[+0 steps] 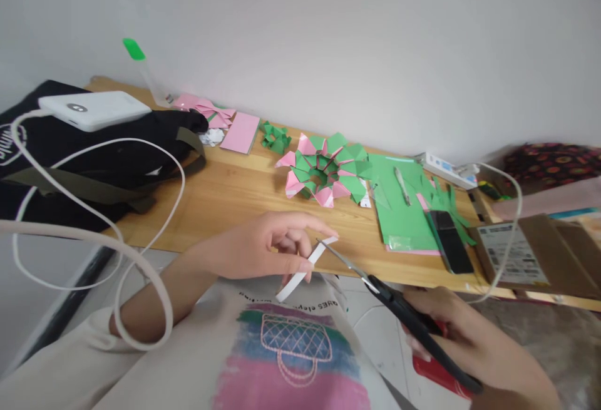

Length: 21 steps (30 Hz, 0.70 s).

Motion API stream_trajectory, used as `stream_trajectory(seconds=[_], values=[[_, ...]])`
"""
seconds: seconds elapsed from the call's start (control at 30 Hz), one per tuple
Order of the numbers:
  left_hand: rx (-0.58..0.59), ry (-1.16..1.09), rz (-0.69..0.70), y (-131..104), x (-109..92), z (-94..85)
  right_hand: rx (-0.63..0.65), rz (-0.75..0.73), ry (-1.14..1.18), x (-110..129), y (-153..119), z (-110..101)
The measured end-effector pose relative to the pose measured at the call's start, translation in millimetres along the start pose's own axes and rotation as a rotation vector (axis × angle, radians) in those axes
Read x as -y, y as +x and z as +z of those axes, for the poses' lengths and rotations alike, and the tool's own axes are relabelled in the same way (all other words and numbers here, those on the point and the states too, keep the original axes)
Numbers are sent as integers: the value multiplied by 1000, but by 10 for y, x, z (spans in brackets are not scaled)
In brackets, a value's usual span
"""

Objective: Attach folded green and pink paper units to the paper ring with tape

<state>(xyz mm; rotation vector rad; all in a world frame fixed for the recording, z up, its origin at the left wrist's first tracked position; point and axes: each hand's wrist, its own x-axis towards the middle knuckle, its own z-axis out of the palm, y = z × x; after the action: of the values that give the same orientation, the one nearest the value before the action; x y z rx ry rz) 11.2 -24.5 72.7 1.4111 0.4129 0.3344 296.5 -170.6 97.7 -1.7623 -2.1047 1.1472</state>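
My left hand pinches a narrow white strip above the front edge of the wooden table. Black-handled scissors are gripped in my right hand, and their metal blades point left, the tips at the upper part of the strip. Beyond my hands stands a ring of folded green and pink paper. A smaller green folded piece and a pink paper stack lie to its left.
A black bag with a white power bank fills the left side, with looping cable in front. On the right are green sheets, a phone, a power strip and a cardboard box.
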Motion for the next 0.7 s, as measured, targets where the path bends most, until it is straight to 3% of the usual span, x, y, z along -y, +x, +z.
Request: stream_trajectory(seconds=[0.1, 0.2, 0.23, 0.33, 0.43, 0.57, 0.7], values=[[132, -40, 48, -51, 2, -45, 49, 111, -144, -28, 22, 19], [191, 95, 66, -165, -28, -124, 0, 364, -348, -147, 99, 40], [124, 214, 51, -204, -29, -162, -55, 473, -416, -211, 136, 40], [-237, 656, -45, -254, 56, -314, -276, 835, -559, -440, 281, 16], [-504, 1035, -256, -161, 255, -507, -414, 1015, -542, -666, 467, -13], [-572, 1248, -428, 23, 455, -761, -438, 984, -544, -946, 642, -43], [-605, 1237, -481, 163, 431, -946, -354, 974, -404, -1175, 654, -140]])
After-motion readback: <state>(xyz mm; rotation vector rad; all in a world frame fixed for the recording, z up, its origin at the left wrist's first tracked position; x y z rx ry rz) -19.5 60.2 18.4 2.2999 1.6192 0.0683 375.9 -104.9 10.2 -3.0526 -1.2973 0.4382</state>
